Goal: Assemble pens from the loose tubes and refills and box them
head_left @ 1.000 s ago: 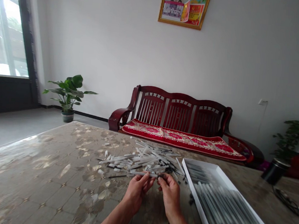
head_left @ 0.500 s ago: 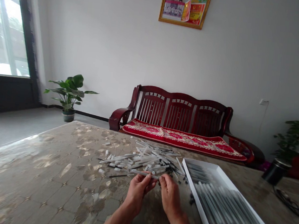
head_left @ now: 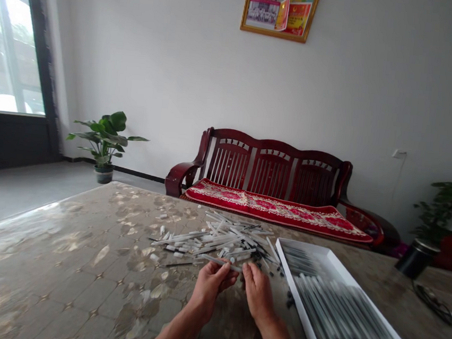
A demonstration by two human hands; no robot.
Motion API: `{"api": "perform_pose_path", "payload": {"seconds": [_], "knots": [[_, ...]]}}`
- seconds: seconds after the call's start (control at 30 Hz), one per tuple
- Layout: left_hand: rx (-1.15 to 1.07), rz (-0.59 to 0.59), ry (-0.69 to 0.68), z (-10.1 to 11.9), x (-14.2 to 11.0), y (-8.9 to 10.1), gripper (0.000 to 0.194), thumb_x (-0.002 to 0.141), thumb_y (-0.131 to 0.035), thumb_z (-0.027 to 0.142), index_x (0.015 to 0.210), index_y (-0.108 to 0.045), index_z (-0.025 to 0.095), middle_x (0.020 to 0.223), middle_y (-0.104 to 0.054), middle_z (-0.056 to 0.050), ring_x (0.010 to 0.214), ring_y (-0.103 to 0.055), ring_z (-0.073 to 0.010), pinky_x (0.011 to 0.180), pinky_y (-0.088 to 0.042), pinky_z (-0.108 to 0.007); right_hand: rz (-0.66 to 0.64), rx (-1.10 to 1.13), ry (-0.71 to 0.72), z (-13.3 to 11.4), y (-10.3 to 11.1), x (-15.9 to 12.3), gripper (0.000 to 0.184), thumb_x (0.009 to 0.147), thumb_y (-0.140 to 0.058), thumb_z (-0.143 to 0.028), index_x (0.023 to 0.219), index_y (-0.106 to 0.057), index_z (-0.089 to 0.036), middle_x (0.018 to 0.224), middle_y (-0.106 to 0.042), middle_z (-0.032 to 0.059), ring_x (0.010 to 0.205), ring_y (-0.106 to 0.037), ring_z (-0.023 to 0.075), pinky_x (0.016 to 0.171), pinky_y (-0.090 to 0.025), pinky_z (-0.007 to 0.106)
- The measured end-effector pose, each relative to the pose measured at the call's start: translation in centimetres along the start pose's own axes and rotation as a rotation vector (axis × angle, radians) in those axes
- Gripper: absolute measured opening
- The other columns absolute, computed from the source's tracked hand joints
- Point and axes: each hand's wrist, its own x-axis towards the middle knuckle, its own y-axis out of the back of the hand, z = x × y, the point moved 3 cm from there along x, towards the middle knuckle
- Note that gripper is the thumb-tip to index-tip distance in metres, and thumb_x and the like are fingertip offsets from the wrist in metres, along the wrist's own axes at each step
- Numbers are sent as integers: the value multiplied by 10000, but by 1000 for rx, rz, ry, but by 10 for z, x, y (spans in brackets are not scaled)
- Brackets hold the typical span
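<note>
And here we were, right up close: the left hand (head_left: 209, 295) had a white pen tube (head_left: 220, 262) pinched in its fingers, the tube lying slantwise across the front of the hands, while the right hand (head_left: 258, 295) came in beside it, its fingertips (head_left: 246, 271) right at the tube's far end. Whether that right hand actually had a grip, you couldn't quite tell from this view. The two hands were apart, just a short gap between them, working over the glossy tabletop (head_left: 61, 260) with its mottled, marble-like pattern. Directly ahead, touching distance from the fingers, sat a loose pile of pen parts (head_left: 213, 241), white tubes and short caps crisscrossed with thin black pieces. To the right, just beside that pile, lay a shallow white tray (head_left: 295, 293) filled with pens (head_left: 342, 314) lined up side by side, black ends toward the far right corner, and a few small dark bits (head_left: 289, 301) sat on the tabletop by its rim. Further right stood a black cup (head_left: 416, 258) above a dark cord (head_left: 432, 304). Beyond the tabletop, a dark red wooden bench (head_left: 270, 168) with a red patterned cushion (head_left: 278, 211) stood against the wall, a potted plant (head_left: 104, 139) to its left, and a framed picture (head_left: 280, 9) hung above.
</note>
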Motion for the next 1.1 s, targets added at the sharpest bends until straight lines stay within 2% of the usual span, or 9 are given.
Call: {"api": "perform_pose_path", "payload": {"seconds": [0.07,0.17,0.37,0.47,0.53,0.7,0.83,1.0,1.1], "knots": [[-7,9,-6,0,1,1,192,694,-834,135,775,-661,114,647,-724,-43,581,-705,-130,569,-599,-198,-30,24,-11,1,-1,0,469,945,-362,-578,677,-555,-245,547,-566,-7,525,-528,176,525,-347,284],[-10,6,-4,0,1,2,230,672,-857,171,775,-659,116,653,-730,-43,588,-707,-128,573,-597,-194,-45,36,57,-1,-2,0,399,936,-417,-553,768,-585,-232,658,-634,6,621,-584,181,572,-389,273],[15,-25,-15,1,2,2,278,640,-882,215,776,-658,121,642,-732,-42,586,-709,-132,569,-595,-195,-66,29,-34,1,-5,2,496,956,-314,-578,663,-535,-244,551,-588,10,534,-565,185,503,-369,279],[13,1,-19,2,3,3,272,648,-876,208,781,-654,125,652,-735,-41,597,-714,-132,569,-593,-190,-53,53,41,-2,-4,1,387,933,-416,-539,750,-579,-239,663,-652,16,622,-601,185,552,-402,268],[23,-10,-14,2,3,2,271,654,-873,212,781,-650,126,656,-736,-41,595,-714,-132,571,-594,-194,-38,39,59,-2,-5,1,354,917,-457,-522,736,-567,-238,641,-633,7,609,-586,179,555,-398,266],[40,-21,-10,2,2,2,273,657,-872,223,783,-650,125,641,-733,-44,580,-707,-130,559,-587,-191,-78,93,-57,3,-8,-1,472,957,-325,-555,670,-530,-242,547,-572,0,519,-550,171,504,-363,273],[49,-15,-16,2,3,3,305,633,-886,252,782,-651,128,652,-737,-47,591,-713,-135,561,-586,-193,-62,94,17,-2,-7,-1,379,918,-442,-540,711,-542,-239,587,-575,-12,559,-536,166,528,-360,268],[57,-53,-39,2,4,4,388,563,-915,315,779,-648,135,631,-732,-34,587,-709,-140,562,-582,-201,-77,151,-102,4,-11,0,476,924,-368,-593,638,-509,-239,514,-517,-12,481,-503,160,478,-351,271],[56,-45,-37,1,5,4,420,533,-923,335,780,-646,138,631,-732,-33,579,-701,-136,557,-574,-199,-84,186,-63,3,-13,0,451,900,-430,-603,651,-516,-237,538,-519,-19,505,-498,153,475,-360,256]]}}
